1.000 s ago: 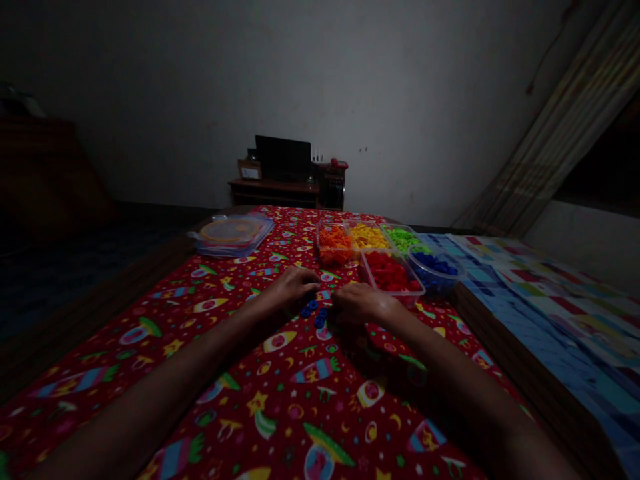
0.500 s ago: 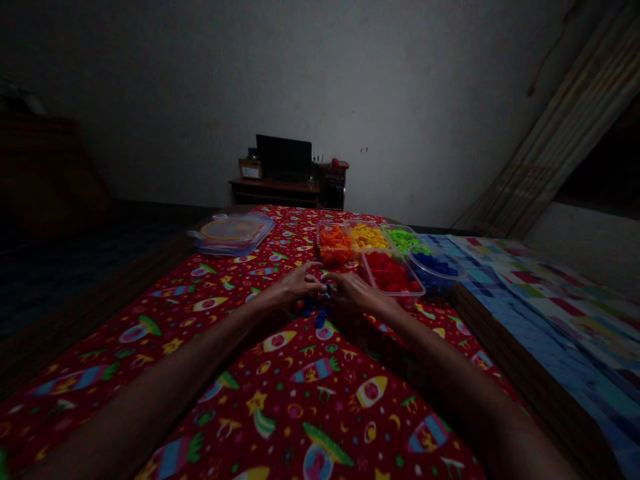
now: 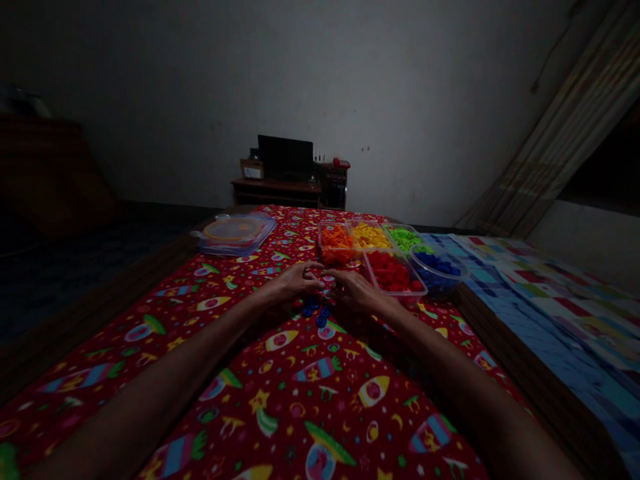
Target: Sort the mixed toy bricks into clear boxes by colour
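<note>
Over the middle of the red printed tablecloth (image 3: 320,393), my left hand (image 3: 296,280) holds its thumb and forefinger apart, with nothing visible between them. Facing it, my right hand (image 3: 354,289) has its forefinger stretched toward the left fingertips and its thumb lower; no held piece shows. A small cluster of blue plastic pieces (image 3: 321,321) lies on the cloth just below and between both hands. Dim light and small size hide their exact shape. Beside my right hand stands a clear tub of red pieces (image 3: 391,272).
Behind are clear tubs with orange pieces (image 3: 336,244), yellow pieces (image 3: 371,235) and green pieces (image 3: 404,239). A round tub of blue pieces (image 3: 437,265) sits at the right edge. Stacked plastic lids (image 3: 235,235) lie far left. A checked bedspread (image 3: 560,300) is alongside on the right.
My fingertips have drawn slightly apart. The blue bit seen between them before no longer shows there, and the blue cluster lies on the cloth below. The view has shifted slightly.
</note>
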Available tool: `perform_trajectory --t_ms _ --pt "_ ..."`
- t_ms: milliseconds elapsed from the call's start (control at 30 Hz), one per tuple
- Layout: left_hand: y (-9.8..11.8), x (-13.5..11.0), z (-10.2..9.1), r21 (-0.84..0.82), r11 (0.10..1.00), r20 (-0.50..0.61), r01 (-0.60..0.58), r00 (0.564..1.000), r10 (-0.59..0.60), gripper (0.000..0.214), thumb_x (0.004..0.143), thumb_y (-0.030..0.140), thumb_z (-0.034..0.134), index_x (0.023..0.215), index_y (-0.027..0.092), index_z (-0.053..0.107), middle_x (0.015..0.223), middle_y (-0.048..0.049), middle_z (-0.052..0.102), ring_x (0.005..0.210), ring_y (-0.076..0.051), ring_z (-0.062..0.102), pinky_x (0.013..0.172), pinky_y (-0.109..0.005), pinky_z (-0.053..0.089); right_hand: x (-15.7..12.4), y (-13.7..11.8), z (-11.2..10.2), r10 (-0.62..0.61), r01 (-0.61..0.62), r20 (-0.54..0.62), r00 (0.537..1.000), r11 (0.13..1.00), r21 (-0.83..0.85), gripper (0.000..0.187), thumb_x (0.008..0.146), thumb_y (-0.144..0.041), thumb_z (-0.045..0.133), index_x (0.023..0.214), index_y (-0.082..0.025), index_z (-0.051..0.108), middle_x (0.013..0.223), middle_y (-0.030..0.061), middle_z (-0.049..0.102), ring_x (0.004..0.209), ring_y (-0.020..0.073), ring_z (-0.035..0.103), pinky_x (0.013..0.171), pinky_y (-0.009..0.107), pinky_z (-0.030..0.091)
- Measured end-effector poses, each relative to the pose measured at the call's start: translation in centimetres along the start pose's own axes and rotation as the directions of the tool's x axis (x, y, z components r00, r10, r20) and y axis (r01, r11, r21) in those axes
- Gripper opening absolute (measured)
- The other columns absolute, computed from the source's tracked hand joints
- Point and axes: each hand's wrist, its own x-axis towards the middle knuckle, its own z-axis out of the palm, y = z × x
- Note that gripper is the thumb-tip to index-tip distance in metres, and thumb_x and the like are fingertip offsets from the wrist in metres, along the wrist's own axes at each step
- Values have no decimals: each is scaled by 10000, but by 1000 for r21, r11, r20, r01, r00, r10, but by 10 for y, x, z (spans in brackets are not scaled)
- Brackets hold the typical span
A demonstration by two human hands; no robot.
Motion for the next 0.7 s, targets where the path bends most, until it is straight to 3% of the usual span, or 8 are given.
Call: perform_trajectory --t_ms 167,333,500,700 --pt "-3 0 2 24 1000 42 -3 999 2 645 649 310 661 1236 141 456 631 43 609 475 -90 493 430 -190 326 4 -4 3 6 -8 22 1000 998 57 135 831 -226 535 845 -126 624 732 8 598 629 99 490 587 194 323" --pt "-2 -1 1 20 1000 46 -10 999 9 575 660 312 635 1186 135 484 599 53 580 455 -78 458 426 -185 312 6 -2 6 16 -16 6 1000 1000 -26 143 820 -237 575 746 -122 616 673 0 567 603 97 482 561 196 308" --pt "0 -4 -2 -8 999 69 -33 997 33 541 632 364 662 1108 141 534 574 67 545 436 -70 430 426 -187 312 7 -4 9 -5 2 -42 999 998 -60 93 803 -197 599 754 -120 620 696 21 587 604 101 495 564 206 326" --pt "7 -15 -10 -95 994 92 -49 994 57 513 686 488 632 1070 150 589 813 -19 663 662 -127 579 595 -226 442 7 -2 5 -20 22 -131 991 1000 18 97 831 -184 554 869 -130 625 814 48 637 703 123 565 640 216 393"
